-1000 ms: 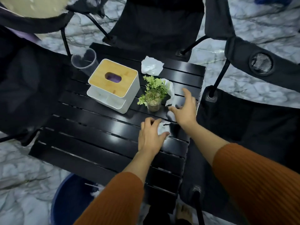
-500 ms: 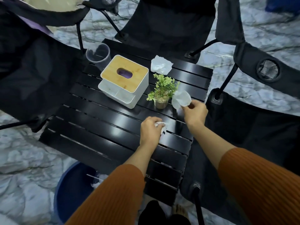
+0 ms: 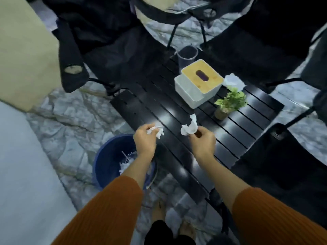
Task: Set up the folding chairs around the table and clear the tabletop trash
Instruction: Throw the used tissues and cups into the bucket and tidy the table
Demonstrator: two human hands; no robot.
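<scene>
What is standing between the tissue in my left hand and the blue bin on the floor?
Nothing visible. The left hand grips its crumpled tissue at the near-left edge of the table, and the blue bin stands open on the floor just beside and below it, with white scraps inside.

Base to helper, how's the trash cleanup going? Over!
Left grip holds crumpled tissue, right grip pinches second tissue. Third tissue on table behind tissue box. Blue bin beside table, nothing blocking.
</scene>
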